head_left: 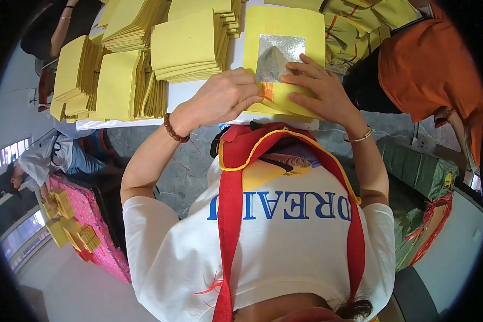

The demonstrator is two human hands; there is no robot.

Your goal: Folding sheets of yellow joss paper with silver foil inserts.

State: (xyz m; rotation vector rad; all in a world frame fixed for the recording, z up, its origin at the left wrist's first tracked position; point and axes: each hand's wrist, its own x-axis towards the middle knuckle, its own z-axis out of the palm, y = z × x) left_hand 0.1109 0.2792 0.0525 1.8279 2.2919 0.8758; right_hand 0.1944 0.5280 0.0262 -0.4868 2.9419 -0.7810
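In front of me on the table lies a yellow paper sheet (311, 29) with a silver foil rectangle (282, 48) and an orange smear below the foil. Other yellow sheets show under its near edge. My left hand (228, 95) is closed at the sheet's near left side, its thumb and forefinger pinching the paper by the orange smear. Spread over the right part of the sheet, my right hand (319, 88) has its fingers apart, touching the foil's edge and the yellow paper.
Stacks of folded yellow paper (188, 45) fill the table's left side. Yellow bundles with red strips (354, 32) lie at the far right. A person in orange (429, 70) stands close on the right, above green wrapped packs (418, 169). Leftward, someone works at a pink-covered table (86, 214).
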